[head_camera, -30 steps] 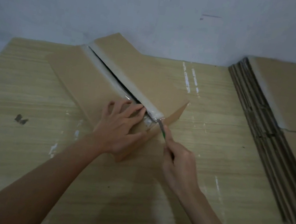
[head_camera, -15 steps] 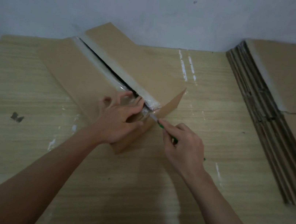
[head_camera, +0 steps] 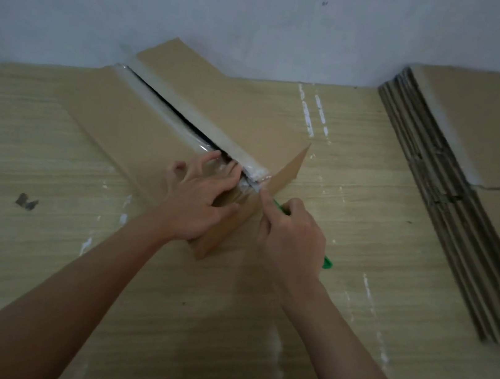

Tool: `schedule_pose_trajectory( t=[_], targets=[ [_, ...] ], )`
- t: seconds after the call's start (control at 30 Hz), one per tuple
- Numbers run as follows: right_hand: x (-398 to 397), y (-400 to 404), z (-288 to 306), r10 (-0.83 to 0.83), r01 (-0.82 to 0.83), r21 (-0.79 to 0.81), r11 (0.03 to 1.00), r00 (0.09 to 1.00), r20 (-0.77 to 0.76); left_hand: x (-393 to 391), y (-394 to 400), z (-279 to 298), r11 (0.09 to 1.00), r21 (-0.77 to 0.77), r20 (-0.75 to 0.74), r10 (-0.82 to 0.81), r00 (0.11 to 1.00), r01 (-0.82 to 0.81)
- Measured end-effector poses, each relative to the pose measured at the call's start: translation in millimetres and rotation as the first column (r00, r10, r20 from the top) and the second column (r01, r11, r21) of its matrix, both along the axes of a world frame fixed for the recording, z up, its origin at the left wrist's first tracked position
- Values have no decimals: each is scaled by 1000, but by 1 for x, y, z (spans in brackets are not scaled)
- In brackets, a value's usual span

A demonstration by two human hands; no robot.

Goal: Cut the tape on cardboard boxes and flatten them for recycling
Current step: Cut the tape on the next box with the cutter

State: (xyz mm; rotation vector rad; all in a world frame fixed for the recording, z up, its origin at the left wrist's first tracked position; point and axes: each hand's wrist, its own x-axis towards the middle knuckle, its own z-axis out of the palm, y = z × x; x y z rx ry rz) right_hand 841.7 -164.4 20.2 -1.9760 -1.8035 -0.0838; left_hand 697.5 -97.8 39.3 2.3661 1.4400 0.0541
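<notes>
A long brown cardboard box lies diagonally on the wooden table. Clear tape runs along its top seam, and a dark slit shows where the seam gapes. My left hand presses flat on the box's near end, fingers spread beside the seam. My right hand grips a green-handled cutter, its blade tip touching the tape at the near corner of the box. Most of the cutter's handle is hidden inside the fist.
A stack of flattened cardboard boxes lies along the table's right side. A small dark scrap rests at the left. White tape residue streaks mark the tabletop. A pale wall rises behind the table.
My right hand has turned and drawn the cutter down from the top seam to the box's near corner. My left hand stays pressed on the box. The camera shifted slightly.
</notes>
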Motion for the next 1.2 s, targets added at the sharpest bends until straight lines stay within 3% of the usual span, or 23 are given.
schedule_pose_trajectory(
  t=[0.13,0.4,0.57,0.73,0.93,1.03,1.1,1.17,1.2],
  targets=[
    [-14,7,10,-73,74,-82,994,997,16,0,1,1,1000,-13,-8,-1,1000,1],
    [-9,6,12,-125,124,-16,992,985,-118,1,1,3,998,-56,-18,-1,1000,0],
    [-4,19,20,-108,74,-179,981,976,-188,4,6,0,997,-74,-23,-8,1000,7],
    [3,17,16,-126,112,-71,991,962,-241,6,9,1,993,-122,15,13,1000,-11],
    [21,32,19,-150,141,-57,988,967,-208,6,9,4,992,-129,2,-1,1000,1],
    [41,41,32,-94,72,-212,975,991,-98,3,12,1,1000,-12,-35,-27,999,26],
    [47,37,38,-38,21,-234,972,997,-67,2,12,-5,984,180,82,-32,996,17],
    [46,28,40,-18,-13,-209,978,990,-143,4,13,-9,961,276,235,-45,971,-22],
    [45,25,38,-34,-28,-228,973,964,-265,5,14,-10,957,288,274,-38,961,-44]
  ],
)
